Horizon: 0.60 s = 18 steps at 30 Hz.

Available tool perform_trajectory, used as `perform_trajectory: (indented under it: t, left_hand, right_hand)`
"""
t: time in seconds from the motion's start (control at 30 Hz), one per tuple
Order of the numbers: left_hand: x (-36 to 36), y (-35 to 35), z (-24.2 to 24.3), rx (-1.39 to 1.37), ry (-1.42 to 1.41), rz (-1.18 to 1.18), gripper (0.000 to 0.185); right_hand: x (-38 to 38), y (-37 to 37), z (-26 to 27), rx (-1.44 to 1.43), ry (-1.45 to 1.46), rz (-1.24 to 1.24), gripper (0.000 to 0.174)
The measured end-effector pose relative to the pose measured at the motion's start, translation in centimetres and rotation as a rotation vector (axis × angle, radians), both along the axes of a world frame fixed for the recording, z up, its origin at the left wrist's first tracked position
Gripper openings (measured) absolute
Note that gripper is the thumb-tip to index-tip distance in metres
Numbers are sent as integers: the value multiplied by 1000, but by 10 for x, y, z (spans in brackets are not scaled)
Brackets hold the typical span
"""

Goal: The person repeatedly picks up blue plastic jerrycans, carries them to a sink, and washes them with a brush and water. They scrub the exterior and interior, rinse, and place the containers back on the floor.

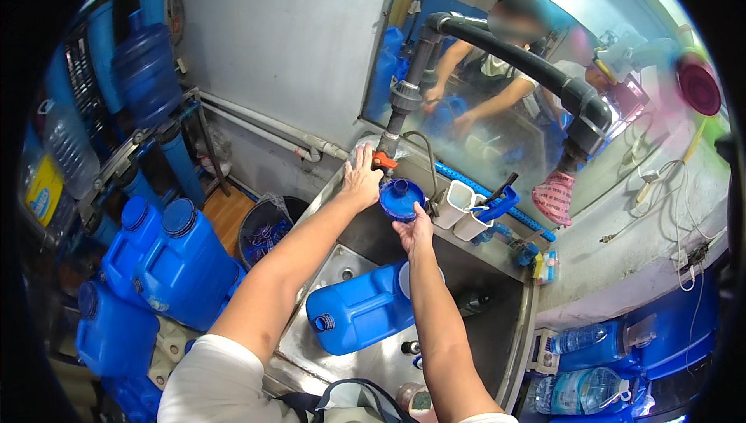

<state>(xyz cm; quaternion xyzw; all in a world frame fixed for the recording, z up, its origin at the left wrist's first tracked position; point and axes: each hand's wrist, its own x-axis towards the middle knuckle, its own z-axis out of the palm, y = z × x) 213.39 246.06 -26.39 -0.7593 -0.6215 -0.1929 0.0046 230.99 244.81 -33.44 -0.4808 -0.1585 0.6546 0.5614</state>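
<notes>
My left hand (362, 179), fingers stretched out, is at the tap on a grey pipe (397, 122). Its thumb side is beside the orange valve handle (384, 160); whether it presses the handle is hard to tell. Below the tap, my right hand (417, 229) holds a round blue screw cap (402, 200) by its near edge, with the raised centre facing up. A blue plastic water jug (361, 309) lies on its side in the stainless steel sink (338, 373), its uncapped mouth (324, 322) toward the lower left. My right forearm covers part of its base.
White holders (454, 204) with a blue-handled brush (498, 204) stand on the sink's back ledge. A black overhead pipe (513, 50) ends in a pink wrap (553, 198). Capped blue jugs (186, 265) and a black bin (271, 222) are at left. Cords (679, 190) hang at right.
</notes>
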Motion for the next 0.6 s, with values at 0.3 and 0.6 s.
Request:
perform_trajectory:
  t: [0.3, 0.6]
  left_hand:
    - [1, 11, 7, -737, -1412, -160, 60]
    - [27, -187, -57, -802, -234, -424, 73]
  right_hand:
    - [18, -107, 66, 139, 520, -209, 96]
    - [58, -180, 86, 23, 659, -52, 64]
